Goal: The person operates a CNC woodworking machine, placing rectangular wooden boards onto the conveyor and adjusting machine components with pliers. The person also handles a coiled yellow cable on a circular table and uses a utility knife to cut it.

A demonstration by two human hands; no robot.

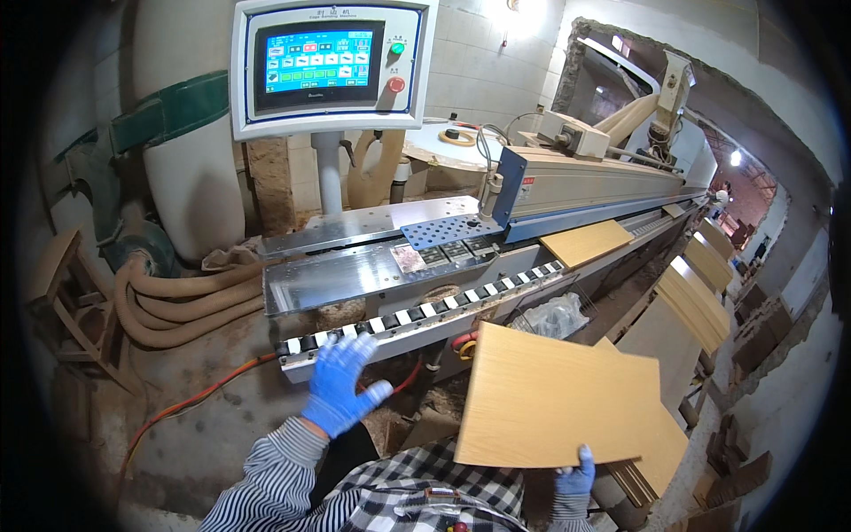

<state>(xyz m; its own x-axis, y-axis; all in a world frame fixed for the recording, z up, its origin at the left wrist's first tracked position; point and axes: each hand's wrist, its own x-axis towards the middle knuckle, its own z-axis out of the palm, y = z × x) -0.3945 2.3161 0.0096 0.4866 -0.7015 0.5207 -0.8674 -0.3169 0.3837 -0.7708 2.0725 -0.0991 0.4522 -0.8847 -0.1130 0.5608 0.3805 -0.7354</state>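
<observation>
My left hand [344, 386], in a blue glove with pale fingertips, is spread open and empty beside the near end of a roller rail [424, 311]. At the lower right, my right hand [576, 486], also gloved in blue, grips the near edge of a light wood-coloured board [554, 399]. Its thumb shows on the upper face, while the other fingers are hidden beneath. The board is tilted above a stack of similar boards [654, 457]. A second board [587, 242] lies at the long woodworking machine [612, 199], against its side past the far end of the rail.
A control panel with a lit screen [319, 62] stands on a post behind the metal machine bed [341, 275]. Tan hoses [177, 306] and an orange cable [186, 396] lie at the left. More boards [694, 306] are stacked along the right. Clear plastic [554, 315] hangs below the rail.
</observation>
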